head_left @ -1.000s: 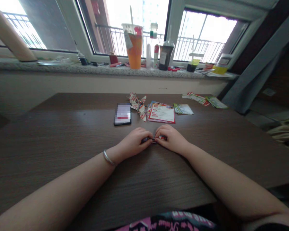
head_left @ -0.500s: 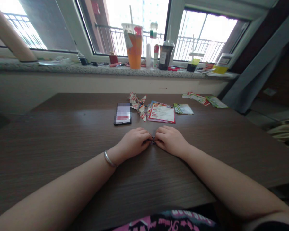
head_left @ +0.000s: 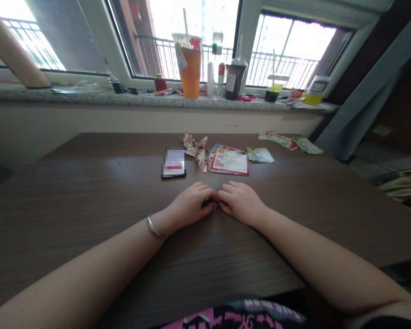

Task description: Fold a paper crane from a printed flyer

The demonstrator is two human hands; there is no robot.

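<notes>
My left hand [head_left: 193, 202] and my right hand [head_left: 240, 201] meet above the middle of the wooden table [head_left: 99, 196], fingertips pressed together. Between them they pinch a small folded piece of paper [head_left: 216, 207], dark and patterned, mostly covered by the fingers. Both hands are closed on it. Just beyond the hands lie several folded paper cranes or similar origami [head_left: 201, 160] with red and white stripes. A stack of printed paper sheets [head_left: 230, 160] with a red border sits beside them. On the other side is a phone [head_left: 173, 163] with a blurred screen.
Farther right lie a small stack of green-edged cards [head_left: 261, 155] and more cards [head_left: 306, 145] near the table's back edge. Along the windowsill [head_left: 137, 98] stand a tall orange drink cup [head_left: 191, 68], a dark cup [head_left: 234, 80] and several bottles and pens.
The fingertips have drawn closer together, my right hand shifting slightly left. The small paper is still between them, and the objects on the table have stayed in place.
</notes>
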